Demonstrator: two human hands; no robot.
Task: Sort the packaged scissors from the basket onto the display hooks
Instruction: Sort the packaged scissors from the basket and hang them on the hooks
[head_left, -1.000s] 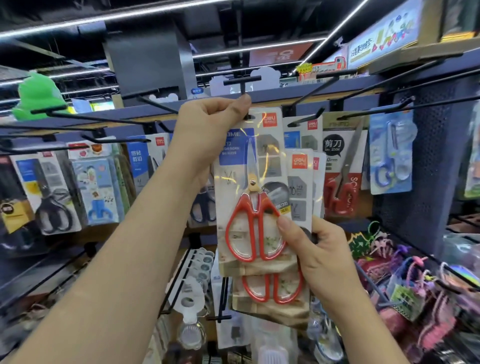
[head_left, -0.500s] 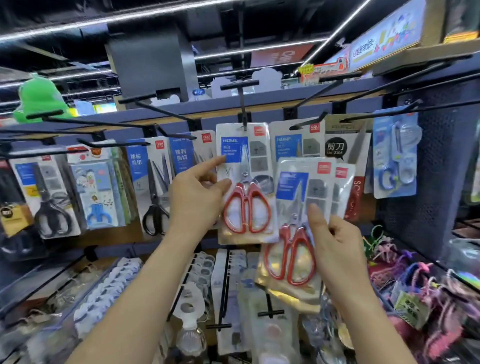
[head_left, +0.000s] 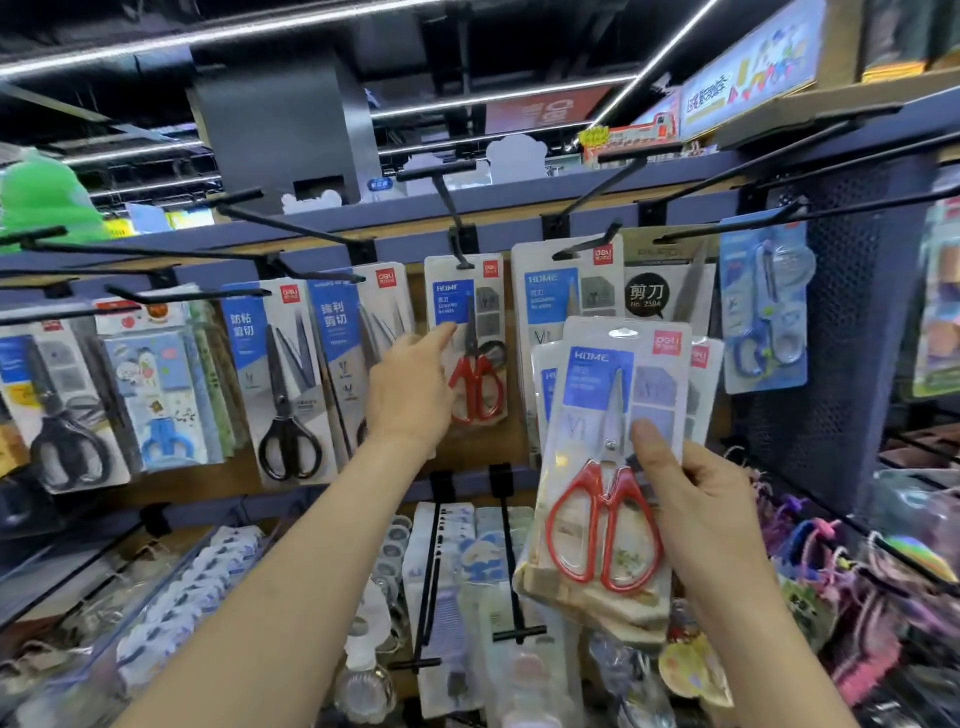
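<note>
**Restocking the scissors wall: one hand full of packs, the other at the hook**

A person's right hand (head_left: 696, 509) clamps a fanned stack of carded red-handled scissors packs (head_left: 597, 395), thumb pressed on the front pack's clear blister and fingers behind; further packs in the stack peek out to the left and right of it. The left hand (head_left: 410, 387), well apart from the right, reaches with relaxed, straightened fingers to a single matching hung pack of red-handled scissors (head_left: 485, 322), which dangles from a black metal display hook (head_left: 449, 208) fixed to the blue back rail (head_left: 405, 244). The forefinger seems to touch that pack's left edge, though blur leaves contact uncertain. A carded pair of black-handled scissors (head_left: 283, 384) hangs to the left, and a blue card of blue-handled scissors (head_left: 763, 317) hangs far right.
</note>
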